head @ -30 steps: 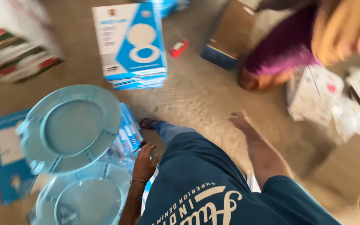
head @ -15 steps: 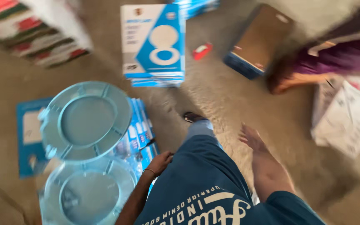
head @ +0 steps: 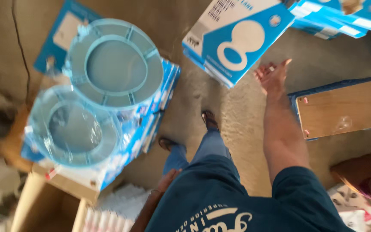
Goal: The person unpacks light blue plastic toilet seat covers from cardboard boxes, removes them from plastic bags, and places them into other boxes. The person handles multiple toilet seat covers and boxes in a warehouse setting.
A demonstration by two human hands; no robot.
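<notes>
My right hand (head: 273,77) is stretched forward, palm open and fingers apart, just short of the near corner of a blue-and-white flat box (head: 237,38) that tops a small stack on the floor. It holds nothing. My left hand (head: 168,177) hangs by my hip, partly hidden by my dark blue shirt, with nothing seen in it. To my left, two round pale blue ring-shaped seats (head: 117,64) (head: 74,126) in clear plastic lie on a pile of blue boxes (head: 159,99).
A flat blue box with its brown cardboard side up (head: 340,107) lies at the right. More blue boxes (head: 344,15) sit at the top right. Another person's dark red garment (head: 366,176) shows at the lower right. An open cardboard carton (head: 44,202) stands at the lower left.
I have stepped closer to the blue-and-white box stack, and my right hand has reached further forward toward it. The view has swung, so the round seats sit further left.
</notes>
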